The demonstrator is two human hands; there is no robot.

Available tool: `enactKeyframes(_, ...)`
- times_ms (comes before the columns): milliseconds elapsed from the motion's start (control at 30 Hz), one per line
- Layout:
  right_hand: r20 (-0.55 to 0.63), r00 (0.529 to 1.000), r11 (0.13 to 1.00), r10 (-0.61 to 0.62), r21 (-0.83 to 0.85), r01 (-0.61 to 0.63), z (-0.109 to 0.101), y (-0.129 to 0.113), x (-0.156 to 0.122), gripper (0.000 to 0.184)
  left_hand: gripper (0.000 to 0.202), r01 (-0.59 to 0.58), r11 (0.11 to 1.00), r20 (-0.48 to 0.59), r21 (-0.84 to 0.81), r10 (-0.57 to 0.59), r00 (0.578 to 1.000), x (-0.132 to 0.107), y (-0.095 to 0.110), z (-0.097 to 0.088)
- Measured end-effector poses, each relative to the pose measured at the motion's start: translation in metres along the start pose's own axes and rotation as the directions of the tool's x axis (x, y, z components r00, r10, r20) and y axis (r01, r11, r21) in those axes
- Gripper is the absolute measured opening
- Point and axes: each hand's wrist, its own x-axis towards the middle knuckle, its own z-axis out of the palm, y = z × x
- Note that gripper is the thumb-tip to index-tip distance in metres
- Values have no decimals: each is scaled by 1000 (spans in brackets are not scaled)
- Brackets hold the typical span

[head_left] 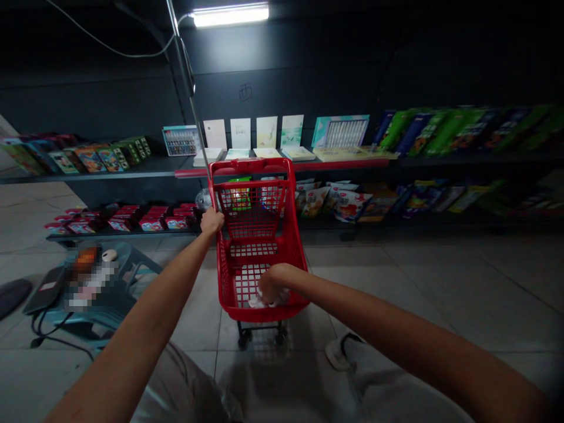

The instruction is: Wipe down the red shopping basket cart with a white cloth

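A red plastic shopping cart (264, 314) with a grid basket stands in front of me on small black wheels. My left hand (212, 221) is closed round the upper left edge of its basket. Low inside the near end, my right hand (274, 282) is bent downward with its fingers curled on a crumpled white cloth or tissue (258, 303). The cloth lies against the basket grid, partly covered by my hand. The fingertips of my right hand are hidden.
Behind the cart runs a dark shelf (150, 170) with books (267, 132), boxes and snack bags (350, 202). A metal pole (185, 70) rises by the cart's left side. A blue-grey stool (127, 258) bearing a black device and cables stands on the left.
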Motion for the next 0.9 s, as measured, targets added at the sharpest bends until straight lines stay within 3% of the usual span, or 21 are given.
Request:
enactKeyframes(100, -77, 986, 982, -146, -129, 135, 0, -12, -13, 10, 41, 7, 1000, -5, -1, -7, 1000, 0, 0, 0)
enactKeyframes(200, -243, 908, 938, -341, -155, 310, 5, -17, -34, 21, 39, 21, 999, -66, 42, -18, 998, 0, 0, 0)
enactKeyframes(300, -307, 906, 934, -292, -297, 200, 10, -5, -59, 28, 38, 20, 995, -122, 100, -7, 993, 1, 0, -2)
enactKeyframes(367, -342, 914, 919, -217, -386, 74, 11, 9, -74, 31, 38, 8, 992, -123, 124, 7, 992, 2, -1, -4)
enactKeyframes(433, -365, 906, 895, -216, -444, 34, 10, 25, -85, 33, 38, -2, 990, -112, 142, 18, 993, 4, -2, -6)
enactKeyframes(600, -434, 763, 769, -479, -626, 127, 18, 54, -85, 27, 39, -6, 987, -114, 159, 24, 993, 6, -3, -8)
enactKeyframes(900, -575, 647, 815, -500, -566, 126, 45, 74, -64, 21, 42, 7, 992, -153, 126, 12, 988, 2, -1, -5)
